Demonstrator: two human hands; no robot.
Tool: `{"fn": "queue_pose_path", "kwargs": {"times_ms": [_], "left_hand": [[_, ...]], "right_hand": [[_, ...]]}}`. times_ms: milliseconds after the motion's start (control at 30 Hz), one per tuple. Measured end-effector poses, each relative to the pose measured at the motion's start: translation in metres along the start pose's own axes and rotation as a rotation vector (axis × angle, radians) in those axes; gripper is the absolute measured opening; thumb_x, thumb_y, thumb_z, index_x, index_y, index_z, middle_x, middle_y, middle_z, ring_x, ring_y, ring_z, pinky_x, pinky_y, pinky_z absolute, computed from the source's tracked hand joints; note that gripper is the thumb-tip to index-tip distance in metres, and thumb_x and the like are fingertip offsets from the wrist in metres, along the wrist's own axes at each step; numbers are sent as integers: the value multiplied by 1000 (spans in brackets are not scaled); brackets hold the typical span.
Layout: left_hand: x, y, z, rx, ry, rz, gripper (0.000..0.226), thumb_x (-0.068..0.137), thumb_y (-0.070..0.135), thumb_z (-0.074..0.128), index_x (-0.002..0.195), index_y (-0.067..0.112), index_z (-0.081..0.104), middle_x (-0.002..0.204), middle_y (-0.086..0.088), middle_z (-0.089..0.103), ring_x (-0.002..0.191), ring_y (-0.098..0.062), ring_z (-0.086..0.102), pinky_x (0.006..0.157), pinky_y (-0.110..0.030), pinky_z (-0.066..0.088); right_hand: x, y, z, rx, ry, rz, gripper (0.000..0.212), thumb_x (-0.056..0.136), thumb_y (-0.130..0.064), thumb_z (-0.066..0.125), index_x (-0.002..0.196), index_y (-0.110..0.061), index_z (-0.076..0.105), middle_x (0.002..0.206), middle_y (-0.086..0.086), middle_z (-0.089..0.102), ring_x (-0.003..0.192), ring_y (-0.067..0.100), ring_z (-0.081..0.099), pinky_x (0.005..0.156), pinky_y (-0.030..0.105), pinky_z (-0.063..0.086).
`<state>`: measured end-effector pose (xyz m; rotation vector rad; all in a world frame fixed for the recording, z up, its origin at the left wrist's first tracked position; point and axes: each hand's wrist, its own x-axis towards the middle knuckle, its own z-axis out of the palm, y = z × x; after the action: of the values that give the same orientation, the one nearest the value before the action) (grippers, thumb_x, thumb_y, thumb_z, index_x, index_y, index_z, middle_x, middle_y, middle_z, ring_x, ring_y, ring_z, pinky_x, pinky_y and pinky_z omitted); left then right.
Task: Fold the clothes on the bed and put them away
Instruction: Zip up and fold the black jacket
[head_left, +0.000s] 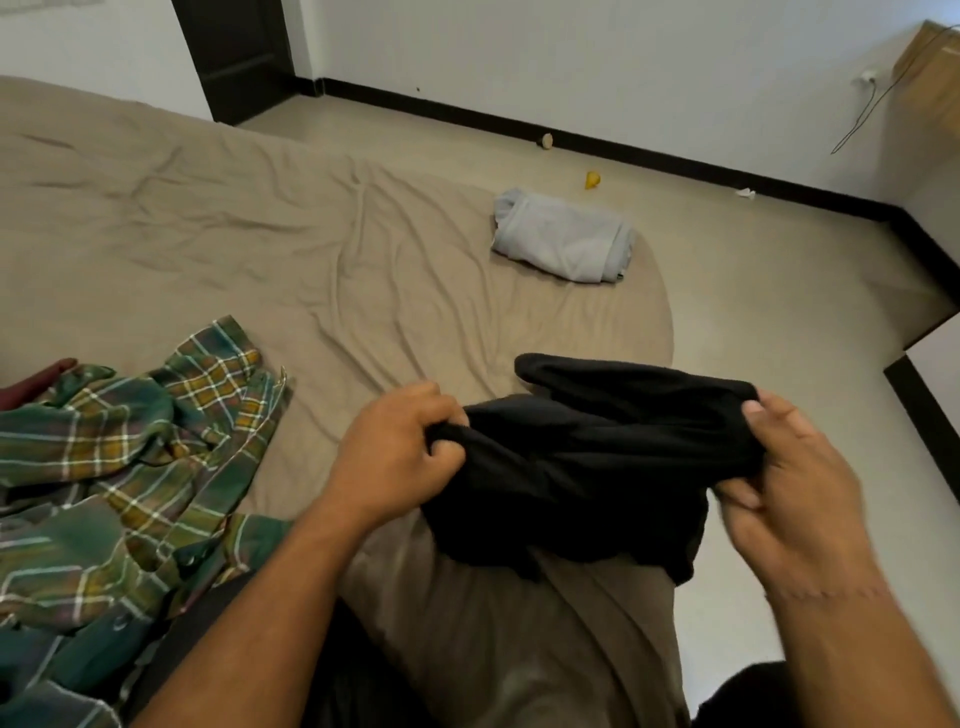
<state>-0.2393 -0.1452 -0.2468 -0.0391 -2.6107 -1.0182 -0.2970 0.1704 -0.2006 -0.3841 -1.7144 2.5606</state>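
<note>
Black garment (587, 462) stretched left-to-right — both hands, left (395, 452) and right (800, 493), pinched shut on its ends.

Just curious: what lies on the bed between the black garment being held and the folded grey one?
Only bare, wrinkled bed sheet between black garment and grey garment, head view.

Between your hands you have a black garment (587, 467) of soft, matt, slightly fuzzy cloth; the plaid shirt (130, 483) at your left is a thin woven cotton-like fabric, crumpled, in green and mustard. The bed (234, 223) wears a tan matt sheet, finely creased; the folded grey garment (563, 241) looks smooth and soft; the floor (753, 291) is smooth with a faint sheen.
</note>
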Motion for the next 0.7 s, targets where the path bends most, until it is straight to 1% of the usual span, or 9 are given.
{"fn": "queue_pose_path", "kwargs": {"times_ms": [67, 133, 200, 267, 400, 467, 533, 600, 700], "left_hand": [[2, -10, -16, 10, 164, -13, 26, 69, 24, 53, 83, 22, 75, 82, 5, 61, 78, -13, 59, 72, -27, 46], [12, -25, -19, 56, 281, -191, 26, 71, 21, 56, 86, 24, 77, 89, 2, 61, 87, -17, 60, 82, -30, 48], [22, -34, -13, 106, 313, -365, 31, 76, 23, 59, 97, 28, 80, 99, 0, 59, 100, -26, 61, 96, -39, 50], [25, -29, 0, 116, 315, -319, 30, 80, 19, 64, 105, 25, 81, 105, -1, 60, 104, -24, 61, 99, -34, 48], [19, 11, 27, -42, -47, -109, 31, 89, 21, 65, 118, 25, 75, 78, 18, 70, 70, 9, 62, 81, -28, 57], [10, 22, 43, 14, -445, -206, 67, 94, 34, 67, 156, 28, 41, 70, 12, 72, 59, 6, 64, 77, -31, 60], [0, 24, 54, 63, -725, -312, 97, 94, 40, 70, 164, 36, 4, 72, 5, 74, 54, -3, 68, 67, -28, 60], [-2, 19, 62, 125, -722, -291, 84, 93, 39, 73, 160, 35, 22, 86, 3, 76, 65, -10, 72, 67, -27, 58], [6, 9, 60, 145, -353, -189, 28, 95, 31, 65, 123, 34, 62, 102, 7, 75, 90, -16, 71, 82, -39, 58]], "right_hand": [[-7, -1, -14, 51, 90, -78, 16, 107, -12, 49, 113, -17, 63, 89, -5, 70, 68, 6, 62, 45, 16, 41], [-3, 17, -25, -76, 178, -160, 26, 105, -11, 54, 130, -18, 59, 117, -5, 71, 108, 10, 70, 80, 25, 59], [7, 42, -40, -582, 200, -236, 48, 102, -17, 63, 146, -25, 46, 149, -1, 50, 139, 15, 49, 113, 41, 46], [13, 59, -49, -1018, 168, -411, 62, 98, -23, 69, 152, -25, 39, 162, 1, 33, 152, 20, 29, 124, 45, 28], [2, 78, -33, -1140, -322, -656, 69, 90, -41, 71, 150, -20, 46, 152, -3, 49, 141, 11, 42, 119, 28, 30], [0, 96, -28, -1335, -507, -590, 77, 86, -57, 71, 152, -26, 46, 149, -8, 53, 136, 10, 48, 116, 33, 37], [7, 111, -26, -1459, -463, -604, 55, 88, -57, 64, 136, -31, 61, 130, -7, 67, 120, 16, 61, 104, 41, 50], [13, 109, -22, -1359, -370, -587, 24, 94, -40, 63, 114, -29, 70, 109, -8, 73, 100, 17, 67, 89, 43, 56], [6, 89, -19, -1091, -428, -388, 8, 101, -26, 64, 102, -25, 72, 92, -12, 73, 86, 8, 67, 80, 43, 57]]}}
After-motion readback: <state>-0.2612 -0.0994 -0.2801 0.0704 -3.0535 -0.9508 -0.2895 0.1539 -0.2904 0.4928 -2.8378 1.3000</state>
